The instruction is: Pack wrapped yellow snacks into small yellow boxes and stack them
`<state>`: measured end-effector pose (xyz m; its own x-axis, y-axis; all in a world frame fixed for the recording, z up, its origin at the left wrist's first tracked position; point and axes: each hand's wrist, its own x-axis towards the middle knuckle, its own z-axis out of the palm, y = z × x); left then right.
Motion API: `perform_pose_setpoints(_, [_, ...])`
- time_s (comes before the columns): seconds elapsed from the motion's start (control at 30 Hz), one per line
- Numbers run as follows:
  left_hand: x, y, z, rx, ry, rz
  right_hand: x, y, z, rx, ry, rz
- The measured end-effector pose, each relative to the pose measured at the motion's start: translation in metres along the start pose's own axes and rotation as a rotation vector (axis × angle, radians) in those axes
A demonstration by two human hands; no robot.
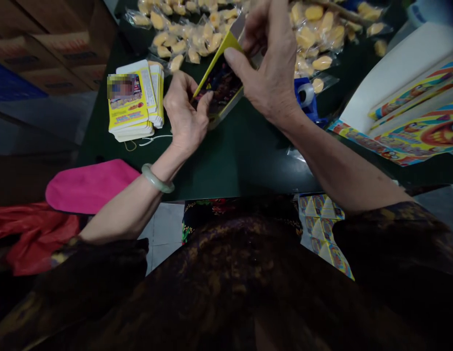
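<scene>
Two grips, the left hand (184, 109) and right hand (273, 63), are closed on one yellow-edged printed carton (219, 83), pinched at both ends to keep it raised and tilted above the dark green worktop (244, 165). Toward the far edge lie a stack of flat cartons (133, 102), its small print unreadable, and wrapped yellow pieces (182, 44).

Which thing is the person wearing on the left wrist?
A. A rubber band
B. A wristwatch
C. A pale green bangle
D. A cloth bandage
C. A pale green bangle circles the forearm just behind the left hand.
</scene>
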<state>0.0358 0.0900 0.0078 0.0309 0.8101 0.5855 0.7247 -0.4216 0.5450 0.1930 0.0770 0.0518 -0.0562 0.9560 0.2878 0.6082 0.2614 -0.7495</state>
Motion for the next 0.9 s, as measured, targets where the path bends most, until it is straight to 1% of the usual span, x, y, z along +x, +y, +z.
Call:
perform_pose_setpoints(0.03, [-0.004, -0.002, 0.002, -0.035, 0.003, -0.006, -0.003, 0.0, -0.001, -0.072, 0.074, -0.086])
perform_pose_setpoints(0.07, [-0.009, -0.004, 0.004, -0.082, 0.014, 0.004, -0.005, 0.001, -0.002, -0.155, 0.175, -0.2])
perform_pose_setpoints(0.1, [-0.013, -0.007, 0.006, -0.139, 0.035, 0.025, -0.008, 0.001, -0.001, -0.225, 0.272, -0.308])
perform_pose_setpoints(0.13, [-0.017, -0.01, 0.008, -0.203, 0.06, 0.058, -0.01, 0.001, -0.001, -0.262, 0.33, -0.376])
perform_pose_setpoints(0.17, [-0.021, -0.013, 0.01, -0.271, 0.083, 0.092, -0.013, 0.0, 0.0, -0.283, 0.364, -0.419])
perform_pose_setpoints(0.23, [-0.029, -0.018, 0.011, -0.39, 0.113, 0.138, -0.019, -0.003, 0.003, -0.325, 0.363, -0.465])
perform_pose_setpoints(0.3, [-0.038, -0.019, 0.009, -0.442, 0.102, 0.139, -0.026, -0.006, 0.006, -0.391, 0.295, -0.504])
perform_pose_setpoints(0.37, [-0.046, -0.02, 0.007, -0.443, 0.076, 0.157, -0.032, -0.007, 0.011, -0.452, 0.249, -0.561])
perform_pose_setpoints(0.47, [-0.057, -0.022, 0.005, -0.42, 0.052, 0.242, -0.039, -0.003, 0.019, -0.507, 0.229, -0.66])
perform_pose_setpoints(0.57, [-0.059, -0.023, 0.003, -0.415, 0.012, 0.302, -0.04, -0.001, 0.024, -0.47, 0.202, -0.712])
perform_pose_setpoints(0.63, [-0.052, -0.022, -0.002, -0.431, -0.085, 0.351, -0.038, -0.005, 0.023, -0.386, 0.148, -0.701])
perform_pose_setpoints(0.73, [-0.032, -0.014, -0.02, -0.522, -0.343, 0.444, -0.034, -0.025, 0.01, -0.206, -0.011, -0.698])
perform_pose_setpoints(0.8, [-0.017, -0.005, -0.036, -0.616, -0.496, 0.5, -0.034, -0.043, -0.003, -0.115, -0.125, -0.755])
perform_pose_setpoints(0.83, [-0.011, 0.001, -0.044, -0.662, -0.54, 0.525, -0.035, -0.053, -0.009, -0.098, -0.172, -0.797])
perform_pose_setpoints(0.9, [-0.003, 0.011, -0.053, -0.723, -0.561, 0.569, -0.037, -0.067, -0.019, -0.121, -0.241, -0.874])
